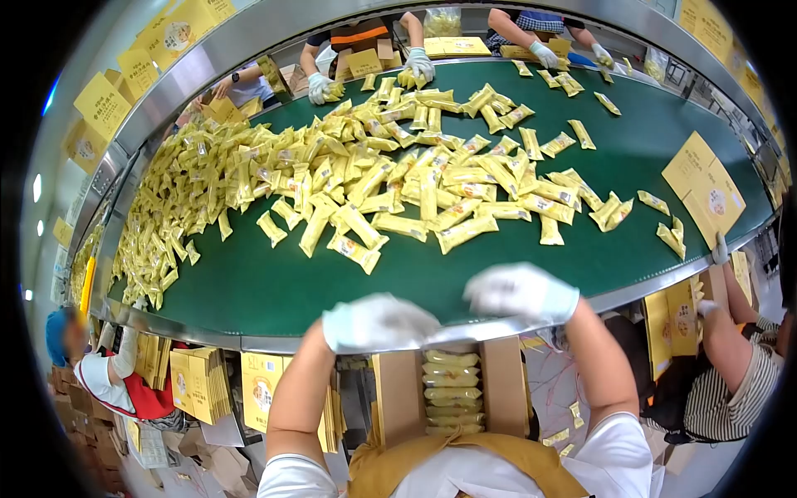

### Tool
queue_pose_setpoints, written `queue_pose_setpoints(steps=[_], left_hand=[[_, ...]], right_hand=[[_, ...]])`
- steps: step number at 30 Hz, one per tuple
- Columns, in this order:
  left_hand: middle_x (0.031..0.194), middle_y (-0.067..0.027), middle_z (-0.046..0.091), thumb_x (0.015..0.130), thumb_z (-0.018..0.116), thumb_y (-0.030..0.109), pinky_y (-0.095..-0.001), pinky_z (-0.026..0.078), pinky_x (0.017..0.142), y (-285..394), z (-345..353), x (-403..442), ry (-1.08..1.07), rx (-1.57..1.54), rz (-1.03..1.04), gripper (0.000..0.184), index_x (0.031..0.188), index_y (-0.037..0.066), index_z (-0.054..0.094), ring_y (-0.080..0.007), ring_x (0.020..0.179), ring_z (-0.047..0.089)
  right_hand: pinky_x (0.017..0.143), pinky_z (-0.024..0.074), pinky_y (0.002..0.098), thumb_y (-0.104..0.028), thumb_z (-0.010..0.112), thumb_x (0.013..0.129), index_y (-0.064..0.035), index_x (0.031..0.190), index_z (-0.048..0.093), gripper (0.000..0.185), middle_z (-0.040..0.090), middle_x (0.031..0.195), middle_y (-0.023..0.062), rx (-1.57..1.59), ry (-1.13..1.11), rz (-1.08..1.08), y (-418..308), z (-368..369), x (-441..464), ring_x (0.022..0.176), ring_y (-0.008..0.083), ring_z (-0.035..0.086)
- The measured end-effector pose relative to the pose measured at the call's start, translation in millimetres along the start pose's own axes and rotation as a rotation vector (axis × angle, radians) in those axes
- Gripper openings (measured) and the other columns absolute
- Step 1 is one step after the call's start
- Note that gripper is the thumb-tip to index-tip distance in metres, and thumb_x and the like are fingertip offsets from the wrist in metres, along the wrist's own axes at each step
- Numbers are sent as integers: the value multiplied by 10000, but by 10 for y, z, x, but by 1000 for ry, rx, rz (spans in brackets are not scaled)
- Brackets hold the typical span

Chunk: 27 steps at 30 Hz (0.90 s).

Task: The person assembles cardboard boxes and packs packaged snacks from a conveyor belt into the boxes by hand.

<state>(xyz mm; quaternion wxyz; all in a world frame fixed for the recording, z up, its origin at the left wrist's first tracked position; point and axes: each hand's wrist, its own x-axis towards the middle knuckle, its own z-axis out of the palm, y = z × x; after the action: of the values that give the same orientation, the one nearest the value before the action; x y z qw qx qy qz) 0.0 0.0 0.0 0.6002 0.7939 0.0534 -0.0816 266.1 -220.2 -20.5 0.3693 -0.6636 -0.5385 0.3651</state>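
Observation:
My left hand point(378, 323), in a white glove, hovers over the near metal edge of the conveyor, pointing right. Opposite it, my right hand point(523, 293), also gloved, is above the green belt near that edge, pointing left. Motion smears the fingers of both, and no packet shows in either. Beyond them lies a large heap of yellow wrapped snack packets point(427, 191), with loose ones at its near side. Below my hands, against my apron, stands an open cardboard box point(398, 386) with its flaps spread. A row of yellow packets point(452, 382) lies stacked inside it.
The green conveyor belt point(349, 286) has a metal rim. Co-workers' gloved hands point(418, 62) handle packets across it. Flat yellow cartons point(199, 386) stand at my left. Right of the heap, an opened carton point(706, 187) leans over the belt, near another person's hand.

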Motion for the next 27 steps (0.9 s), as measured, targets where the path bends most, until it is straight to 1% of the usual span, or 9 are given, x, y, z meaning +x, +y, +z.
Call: queue_pose_setpoints(steps=[1,3,5,8,9,11,21,25,27], left_hand=[[1185,-155,706,922,718,258,-355,468,1034,2,-11,-22,-1,2,-6,427,1254,-2,653,-236,1103,663],[1313,-179,632,907,708,401,-365,449,1064,-503,-498,381,588,513,-140,596,1328,-6,597,-265,1201,606],[1466,-208,507,867,694,544,-416,388,1129,-964,-799,755,906,820,-313,757,1425,59,532,-343,1342,483],[1623,-144,306,776,627,759,-614,289,1155,-1106,-998,1149,848,764,-662,871,1516,344,433,-494,1463,227],[1632,-111,286,766,627,765,-666,279,1136,-1122,-920,1235,837,838,-680,856,1511,397,422,-488,1492,152],[1600,-119,338,763,651,735,-660,308,1118,-1124,-857,1334,847,908,-634,812,1473,385,473,-476,1486,174],[1506,-128,437,807,662,595,-649,334,1068,-1276,-213,746,621,1048,-222,606,1352,336,600,-482,1418,282],[1505,-148,433,822,714,509,-629,302,1097,-1242,-27,300,518,1174,-41,647,1412,301,546,-450,1420,309],[1505,-152,435,815,730,488,-613,294,1109,-1282,102,60,713,1186,-133,716,1445,229,509,-420,1426,321]], right_hand=[[1097,423,379,-416,643,949,-99,1274,660,455,620,1347,143,6,0,-1,-1,25,8,1253,266,582],[1090,424,385,-445,627,950,-93,1288,649,488,619,1317,163,-353,317,-97,465,-214,677,1239,345,565],[1149,355,467,-575,571,935,-171,1394,584,611,503,1469,178,-457,330,45,818,-326,1159,1363,401,451],[1150,192,703,-789,447,853,-378,1509,430,774,178,1668,144,-620,275,419,896,-219,1710,1488,475,222],[1149,144,722,-783,450,852,-371,1514,425,780,181,1667,142,-660,297,479,841,-109,1767,1480,487,231],[1148,103,729,-771,471,846,-368,1510,431,777,208,1657,142,-702,313,507,849,83,1849,1470,501,241],[1052,227,732,-637,623,808,-261,1336,633,648,373,1531,201,-806,419,234,784,821,1083,1280,498,417],[1084,234,688,-575,624,853,-198,1406,564,672,339,1553,246,-789,482,259,711,944,589,1324,513,392],[1122,240,628,-478,634,890,-124,1435,516,661,357,1532,260,-621,566,33,780,834,318,1341,479,393]])
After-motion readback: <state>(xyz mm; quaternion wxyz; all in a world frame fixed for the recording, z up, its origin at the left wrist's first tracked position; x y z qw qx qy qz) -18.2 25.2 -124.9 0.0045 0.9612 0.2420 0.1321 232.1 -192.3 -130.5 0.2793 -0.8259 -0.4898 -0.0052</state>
